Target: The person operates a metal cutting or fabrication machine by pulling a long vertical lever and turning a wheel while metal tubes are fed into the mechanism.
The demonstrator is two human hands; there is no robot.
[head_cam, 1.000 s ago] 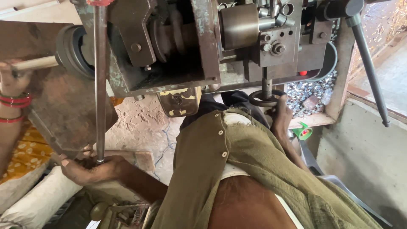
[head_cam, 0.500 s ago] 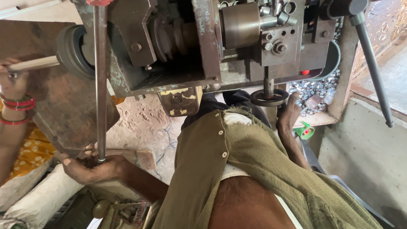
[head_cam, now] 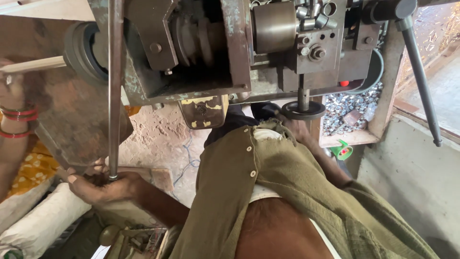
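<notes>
Looking down over an olive-green shirt [head_cam: 268, 192] at a worn metal machine [head_cam: 230, 48] with flaking green paint. Left hand [head_cam: 103, 187] sits low at the left, fingers curled around the bottom end of a long thin steel rod [head_cam: 115, 86] that runs straight up past the machine's face and out of the top of the view; the rod's tip rests in the cupped palm. Right hand [head_cam: 299, 129] is up under the machine, just beneath a small dark round handwheel [head_cam: 303, 110] on a short vertical shaft. Fingers are against the wheel's underside, mostly hidden by the shirt collar, so cannot tell whether they grip it or only touch it.

Behind the wheel, a wooden tray [head_cam: 354, 136] holds a heap of small shiny metal parts [head_cam: 347, 105]. A green plastic piece [head_cam: 342, 150] lies just below the tray. A long dark lever [head_cam: 421, 81] slants down at the right.

At the far left edge, another person's arm with red bangles [head_cam: 17, 122], near a pale bar [head_cam: 33, 64] leading to a black pulley [head_cam: 79, 48]. White sack [head_cam: 43, 218] lies bottom left.
</notes>
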